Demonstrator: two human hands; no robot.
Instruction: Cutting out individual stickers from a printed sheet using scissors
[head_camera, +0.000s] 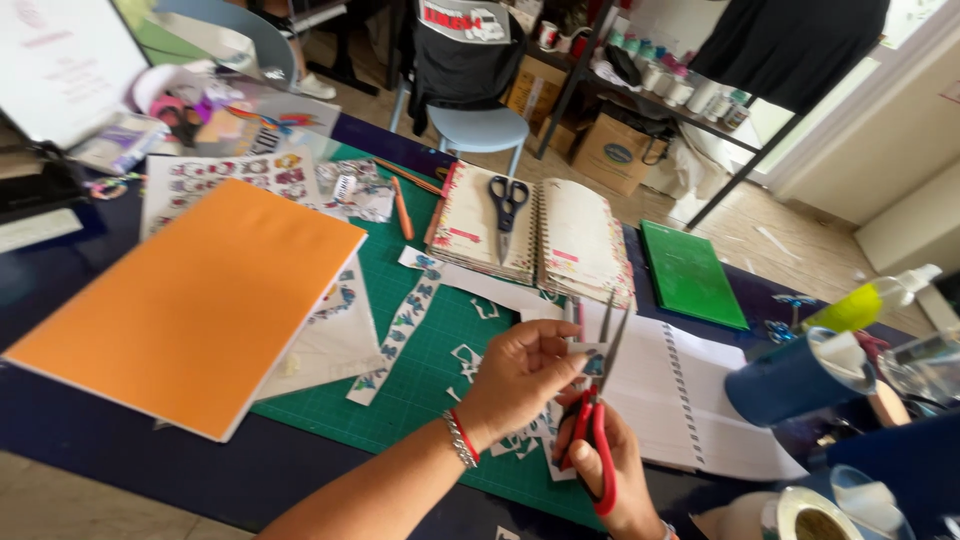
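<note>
Two hands meet low in the middle of the view: the left hand (520, 372), with a red band and a metal chain bracelet at the wrist, has its fingers curled in and pinches a small scrap of printed paper (590, 352) between thumb and fingertips, while the right hand (610, 470) below it is closed through the loops of a pair of red-handled steel scissors (597, 410). The scissors stand nearly upright in the view, long axis running from the handles near the person up to the tips, which point away toward the far side of the counter (90, 440); the blades are slightly parted around the scrap. From the left, one large orange sheet of card (190, 300) lies slanted on the dark blue counter, with one sheet of cartoon stickers (230, 175) behind it. One green cutting mat (430, 370) comes next, strewn with white paper offcuts and one long strip of blue-printed stickers (400, 330). An orange pen (401, 208) lies at the mat's far edge. Beyond the hands one spiral-bound notebook (535, 232) lies open, with a second pair of scissors, black-handled (507, 205), resting on it, tips pointing toward the person. Further right lie one green hardcover book (690, 272), one white perforated sheet (680, 400), and one dark blue roll (795, 378) on its side.
</note>
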